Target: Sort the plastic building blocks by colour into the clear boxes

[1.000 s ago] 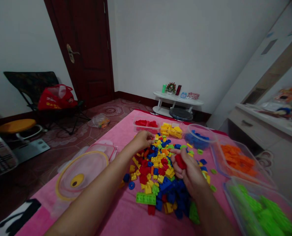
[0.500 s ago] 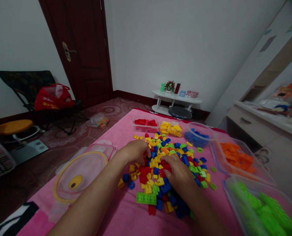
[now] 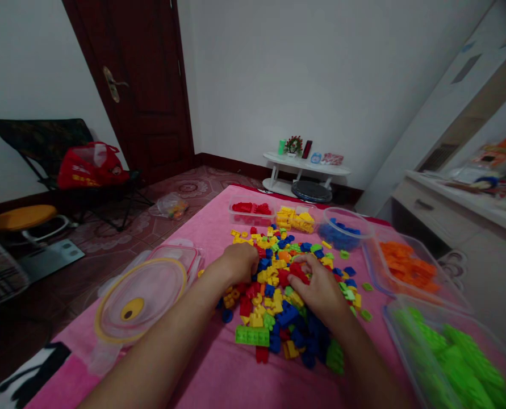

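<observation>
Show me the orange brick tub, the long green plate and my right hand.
orange brick tub (image 3: 374, 272), head view, its clear left wall.
long green plate (image 3: 251, 336), head view, middle of its studded top.
right hand (image 3: 318, 289), head view, back of the hand.

Dark wooden door, red bag on a folding chair, low white shelf with perhaps a small plant
</observation>
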The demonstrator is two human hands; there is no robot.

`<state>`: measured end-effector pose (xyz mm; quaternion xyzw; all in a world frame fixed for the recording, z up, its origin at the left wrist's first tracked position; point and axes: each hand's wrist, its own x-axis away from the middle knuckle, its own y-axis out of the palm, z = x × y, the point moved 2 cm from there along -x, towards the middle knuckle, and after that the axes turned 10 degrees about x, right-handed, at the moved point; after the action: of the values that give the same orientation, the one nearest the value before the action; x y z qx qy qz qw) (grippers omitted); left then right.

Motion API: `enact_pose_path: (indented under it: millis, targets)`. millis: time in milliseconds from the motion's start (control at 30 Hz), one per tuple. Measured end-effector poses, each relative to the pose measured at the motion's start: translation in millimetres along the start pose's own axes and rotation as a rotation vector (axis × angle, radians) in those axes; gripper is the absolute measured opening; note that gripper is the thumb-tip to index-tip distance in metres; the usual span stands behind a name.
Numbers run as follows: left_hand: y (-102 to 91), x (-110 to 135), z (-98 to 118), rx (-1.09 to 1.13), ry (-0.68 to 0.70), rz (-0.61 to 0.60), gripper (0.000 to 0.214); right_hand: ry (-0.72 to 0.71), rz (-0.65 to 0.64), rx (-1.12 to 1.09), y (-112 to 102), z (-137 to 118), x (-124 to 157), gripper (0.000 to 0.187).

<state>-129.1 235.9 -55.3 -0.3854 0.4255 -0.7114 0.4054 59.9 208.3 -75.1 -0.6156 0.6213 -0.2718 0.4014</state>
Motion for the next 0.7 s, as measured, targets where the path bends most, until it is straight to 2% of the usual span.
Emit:
enact_pose_path:
  millis: [100, 167, 267, 400, 467, 533, 600, 700]
  targets:
    - [1.0, -0.9, -9.5, 0.097, 0.064, 0.013, 0.019, 0.127, -0.007, -0.494, -0.4, 4.8, -2.5, 0.037]
    - [1.9, -3.6, -17.0, 0.255, 0.098, 0.020, 0.018, 0.213, -0.050, -0.705, 0.1, 5.6, -2.5, 0.043]
    - [1.6, -9.3, -20.1, 0.618, 0.110, 0.076, 0.020, 0.281, -0.052, -0.841, -0.7, 6.2, -2.1, 0.049]
    - [4.2, -14.3, -2.2, 1.238, 0.008, 0.130, 0.025, 0.248, 0.047, -0.840, -4.1, 3.7, -2.7, 0.050]
    - [10.2, -16.0, 10.8, 1.549, -0.069, 0.051, 0.027, 0.199, 0.112, -0.783, -7.0, -1.4, -2.1, 0.049]
    - [18.4, -17.4, 22.2, 1.811, -0.140, -0.120, 0.028, 0.138, 0.126, -0.746, -9.2, -8.7, -0.4, 0.048]
    - [25.6, -18.2, 30.0, 1.983, -0.181, -0.275, 0.035, 0.069, 0.091, -0.730, -9.9, -16.2, 1.9, 0.048]
    - [32.5, -18.7, 35.8, 2.121, -0.204, -0.366, 0.046, -0.003, 0.061, -0.693, -9.7, -22.6, 5.1, 0.053]
